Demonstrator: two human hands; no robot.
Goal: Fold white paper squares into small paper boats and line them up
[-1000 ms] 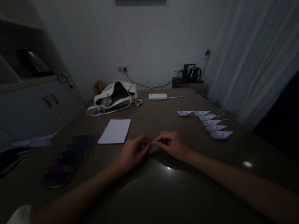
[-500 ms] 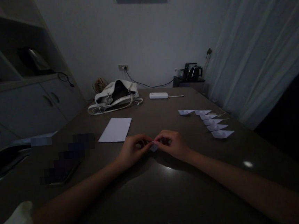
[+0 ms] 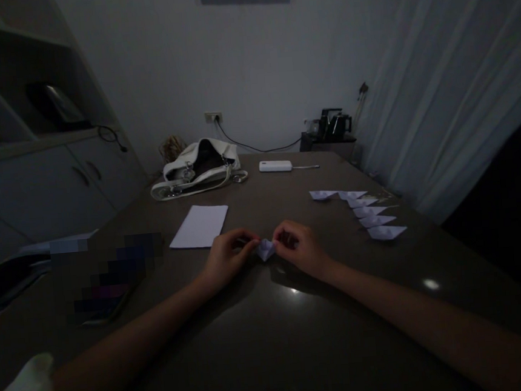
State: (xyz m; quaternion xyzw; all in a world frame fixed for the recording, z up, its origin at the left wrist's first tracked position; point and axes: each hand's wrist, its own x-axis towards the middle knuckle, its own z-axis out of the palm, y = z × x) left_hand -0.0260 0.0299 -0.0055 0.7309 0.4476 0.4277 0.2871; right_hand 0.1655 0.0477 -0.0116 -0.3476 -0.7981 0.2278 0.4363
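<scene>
White folded paper (image 3: 266, 250), small and pointed at the bottom, sits between both hands over the middle of the glossy dark brown desk (image 3: 273, 340). The left hand (image 3: 234, 254) pinches its left corner, thumb and fingertips closed together; the right hand (image 3: 295, 245) pinches the right corner the same way. Beyond the left hand lies a flat rectangular stack of white paper (image 3: 202, 226). Small white folded-paper boats (image 3: 386, 232) line up near the desk's right edge. Toward the far edge are a slouching cream handbag (image 3: 203, 164) and a white oblong device with a short cable (image 3: 275, 166).
</scene>
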